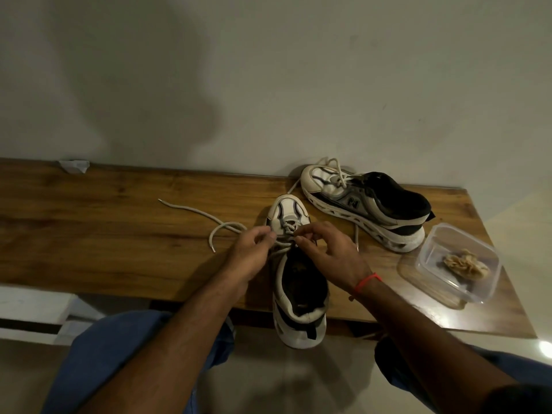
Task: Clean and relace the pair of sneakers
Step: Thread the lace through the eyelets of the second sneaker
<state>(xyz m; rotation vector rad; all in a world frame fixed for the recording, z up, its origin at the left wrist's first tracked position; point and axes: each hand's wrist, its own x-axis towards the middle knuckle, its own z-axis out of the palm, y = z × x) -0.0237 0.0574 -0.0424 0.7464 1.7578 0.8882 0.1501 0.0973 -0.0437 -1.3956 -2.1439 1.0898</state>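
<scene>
Near shoe point(294, 282) lies toe-away across the table's point(119, 222) front edge, its heel overhanging that edge, roughly midway along it. Left hand point(254, 252) pinches the lace point(206, 218) just left of the lowest eyelets, fingers curled round the cord; right hand point(328, 249) has its fingertips bunched at the same eyelet row from the right, apparently pinching the lace's other run, though the exact contact is hidden by the fingers. The lace's free end loops out to the left over the tabletop and ends in a pale tip. Only the eyelets nearest the toe appear threaded, so relacing of this shoe seems at an early stage. Second shoe point(367, 204) lies on its side near the back edge toward the right, its lace loosely bunched at the toe end. A clear tub point(484, 255) holding a crumpled cloth point(466, 262) stands at the right end of the table, near the second shoe's heel. A scrap of paper point(74, 166) sits at the back edge, left. Handling note: the lace looks soft, limp and light, so it is best taken close to its stiff tip for threading; the shoe looks light with a pliable upper and firm sole, likely to shift under a pull unless steadied at the eyelet panel or the sole.
</scene>
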